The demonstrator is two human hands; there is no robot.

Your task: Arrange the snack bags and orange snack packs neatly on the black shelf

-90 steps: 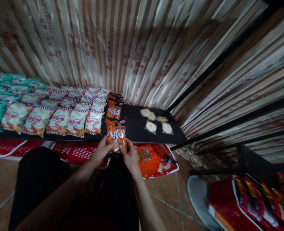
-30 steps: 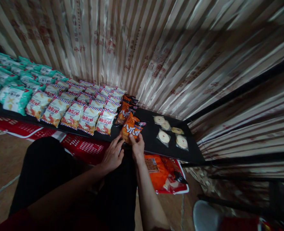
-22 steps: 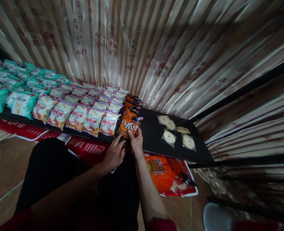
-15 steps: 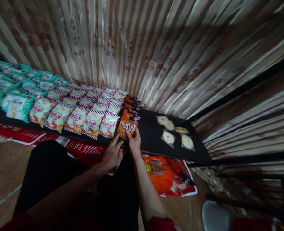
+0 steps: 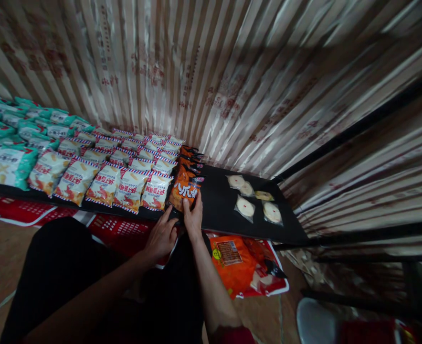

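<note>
In the head view, an orange-and-black snack bag [image 5: 183,190] stands at the front of a short row of similar bags. My right hand [image 5: 194,212] grips its lower right side, thumb on the printed front. At the bag's lower left corner, my left hand [image 5: 163,236] rests with its fingers apart, the fingertips touching the bag's bottom edge. Directly left of it are rows of white snack bags [image 5: 130,188] with red and blue striped edges. All of these bags stand on a black shelf board [image 5: 216,205].
Teal-and-white bags [image 5: 12,165] fill the shelf's left end. Flat round packets [image 5: 246,208] lie on its right part. Below sits a red basket [image 5: 120,234] with a large orange bag [image 5: 232,260]. Striped sheeting [image 5: 182,71] hangs behind; black metal bars and a pale stool [image 5: 314,320] are at right.
The camera view has shifted slightly, so the scene sits a little further left. Both hands stay at the same orange snack bag, with little movement.
</note>
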